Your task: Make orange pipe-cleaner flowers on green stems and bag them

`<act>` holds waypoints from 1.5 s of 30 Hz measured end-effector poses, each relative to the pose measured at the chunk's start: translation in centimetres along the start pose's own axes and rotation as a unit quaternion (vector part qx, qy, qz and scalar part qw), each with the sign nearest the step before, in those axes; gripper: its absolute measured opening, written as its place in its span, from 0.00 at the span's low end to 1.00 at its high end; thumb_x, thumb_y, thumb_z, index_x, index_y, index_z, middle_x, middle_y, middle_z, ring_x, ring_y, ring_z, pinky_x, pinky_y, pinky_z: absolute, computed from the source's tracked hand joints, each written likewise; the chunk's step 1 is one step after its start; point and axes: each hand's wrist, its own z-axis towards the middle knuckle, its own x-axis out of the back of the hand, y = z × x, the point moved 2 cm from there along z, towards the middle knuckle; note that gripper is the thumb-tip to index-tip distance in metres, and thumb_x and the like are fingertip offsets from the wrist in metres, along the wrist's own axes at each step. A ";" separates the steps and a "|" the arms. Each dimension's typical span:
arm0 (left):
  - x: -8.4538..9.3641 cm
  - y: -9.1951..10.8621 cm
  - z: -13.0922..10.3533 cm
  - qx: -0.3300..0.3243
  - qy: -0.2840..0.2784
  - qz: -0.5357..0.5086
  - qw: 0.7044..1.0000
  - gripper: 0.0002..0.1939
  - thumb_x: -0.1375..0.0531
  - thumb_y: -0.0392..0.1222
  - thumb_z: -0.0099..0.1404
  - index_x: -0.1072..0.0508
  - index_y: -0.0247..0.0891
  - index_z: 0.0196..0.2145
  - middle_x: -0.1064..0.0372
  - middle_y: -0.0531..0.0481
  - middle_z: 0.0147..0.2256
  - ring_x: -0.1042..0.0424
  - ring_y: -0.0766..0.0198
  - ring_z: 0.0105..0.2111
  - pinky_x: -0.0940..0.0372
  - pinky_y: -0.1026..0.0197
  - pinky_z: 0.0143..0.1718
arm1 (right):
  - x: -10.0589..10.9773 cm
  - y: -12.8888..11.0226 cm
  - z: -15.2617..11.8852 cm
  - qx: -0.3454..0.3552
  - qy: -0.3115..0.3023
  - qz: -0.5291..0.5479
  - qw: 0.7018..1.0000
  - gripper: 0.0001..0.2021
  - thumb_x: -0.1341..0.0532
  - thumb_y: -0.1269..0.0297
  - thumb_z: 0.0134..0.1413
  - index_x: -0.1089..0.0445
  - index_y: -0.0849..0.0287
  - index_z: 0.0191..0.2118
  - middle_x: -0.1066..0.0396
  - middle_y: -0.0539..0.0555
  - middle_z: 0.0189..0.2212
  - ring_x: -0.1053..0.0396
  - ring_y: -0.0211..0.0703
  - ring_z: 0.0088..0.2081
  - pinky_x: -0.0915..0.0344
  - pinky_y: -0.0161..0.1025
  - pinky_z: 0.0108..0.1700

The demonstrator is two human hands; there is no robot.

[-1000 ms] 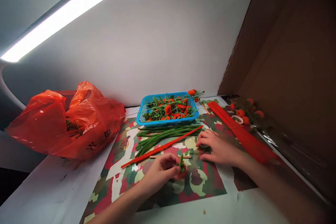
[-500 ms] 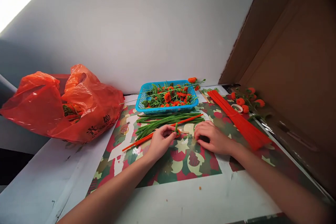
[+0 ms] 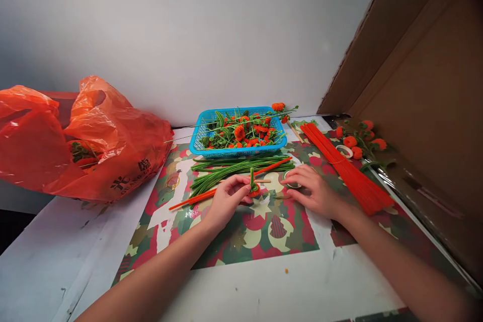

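My left hand (image 3: 231, 197) pinches a small orange pipe-cleaner pumpkin (image 3: 254, 190) with a green stem standing upright. To its right is my right hand (image 3: 315, 190), fingers apart and curved beside a pale ring, which looks like a roll of tape (image 3: 292, 184); nothing shows in its grasp. A thin wooden stick (image 3: 263, 181) lies between the hands. Behind them rests a bundle of green pipe cleaners (image 3: 226, 173), with orange pipe cleaners (image 3: 188, 202) lying across it.
A blue basket (image 3: 194, 146) at the back holds several orange pumpkins and green vines. On the left sits a red plastic bag (image 3: 147, 136). To the right are an orange pipe-cleaner bundle (image 3: 347, 171), a white tape roll (image 3: 344, 151) and more pumpkins (image 3: 350, 141) by a cardboard wall (image 3: 415, 85).
The pumpkin in my left hand has turned so its stem shows longer and upright. My right hand has opened and moved slightly right, uncovering the pale ring. The view has shifted a little.
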 end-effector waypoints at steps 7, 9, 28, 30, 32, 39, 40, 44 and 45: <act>0.1 -0.4 0.5 0.000 -0.015 -0.076 0.997 0.10 0.35 0.42 0.51 0.32 0.37 0.29 0.35 0.56 0.29 0.33 0.73 0.19 0.33 0.66 0.24 | -3.3 -2.6 1.7 -0.125 -0.014 -0.125 0.984 0.06 0.37 0.62 0.52 0.32 0.58 0.29 0.29 0.53 0.33 0.37 0.49 0.40 0.49 0.51 0.46; 0.1 -0.4 0.5 0.000 -0.015 -0.065 0.998 0.11 0.35 0.43 0.51 0.32 0.37 0.29 0.35 0.56 0.28 0.33 0.72 0.20 0.33 0.66 0.24 | -3.3 -3.0 2.2 -0.128 -0.027 -0.111 0.985 0.05 0.38 0.66 0.54 0.32 0.57 0.28 0.29 0.53 0.33 0.38 0.49 0.41 0.50 0.49 0.44; -0.4 0.1 0.3 0.000 -0.012 0.000 1.000 0.12 0.33 0.46 0.51 0.26 0.37 0.31 0.27 0.49 0.34 0.28 0.67 0.26 0.30 0.64 0.27 | -0.6 -0.5 0.6 -0.012 -0.060 -0.043 0.997 0.02 0.38 0.66 0.54 0.27 0.53 0.32 0.29 0.52 0.45 0.39 0.50 0.51 0.46 0.52 0.54; -0.6 0.1 0.2 -0.005 -0.018 -0.005 1.000 0.11 0.33 0.46 0.51 0.25 0.37 0.30 0.26 0.47 0.37 0.27 0.64 0.30 0.29 0.63 0.29 | -1.1 -0.7 0.7 -0.017 -0.054 -0.006 0.998 0.05 0.40 0.69 0.57 0.28 0.54 0.32 0.28 0.52 0.41 0.37 0.47 0.49 0.45 0.50 0.53; -0.8 0.1 0.2 -0.004 -0.019 0.001 1.000 0.11 0.33 0.45 0.51 0.24 0.36 0.30 0.26 0.46 0.38 0.26 0.62 0.32 0.29 0.63 0.29 | -1.3 -0.7 0.7 -0.032 -0.042 0.031 0.998 0.04 0.40 0.68 0.57 0.29 0.55 0.33 0.27 0.51 0.36 0.35 0.45 0.45 0.44 0.48 0.51; -1.8 -0.3 0.2 0.019 -0.043 0.047 0.998 0.11 0.35 0.45 0.54 0.23 0.35 0.33 0.26 0.47 0.33 0.27 0.63 0.31 0.27 0.59 0.34 | -2.3 -1.4 0.8 -0.071 0.017 0.066 0.995 0.04 0.39 0.67 0.57 0.30 0.56 0.30 0.29 0.50 0.28 0.33 0.43 0.36 0.43 0.46 0.47; -1.8 -0.3 0.2 0.021 -0.045 0.050 0.997 0.11 0.36 0.45 0.54 0.23 0.35 0.33 0.26 0.47 0.34 0.27 0.62 0.32 0.27 0.59 0.35 | -2.5 -1.5 0.8 -0.072 0.027 0.067 0.995 0.05 0.39 0.67 0.56 0.30 0.56 0.30 0.29 0.50 0.27 0.33 0.43 0.36 0.43 0.46 0.46; -2.1 -0.3 0.1 0.023 -0.054 0.054 0.997 0.10 0.38 0.42 0.56 0.24 0.35 0.35 0.26 0.45 0.38 0.27 0.60 0.36 0.28 0.58 0.38 | -3.0 -1.7 0.8 -0.079 0.057 0.073 0.993 0.05 0.38 0.67 0.55 0.30 0.56 0.28 0.28 0.50 0.27 0.32 0.44 0.36 0.43 0.47 0.46; -2.1 -0.4 0.1 0.019 -0.057 0.056 0.997 0.11 0.38 0.42 0.56 0.24 0.35 0.36 0.27 0.45 0.38 0.27 0.59 0.37 0.28 0.58 0.38 | -3.1 -1.8 0.8 -0.080 0.062 0.073 0.992 0.05 0.38 0.68 0.54 0.30 0.56 0.28 0.27 0.50 0.28 0.32 0.44 0.36 0.43 0.47 0.46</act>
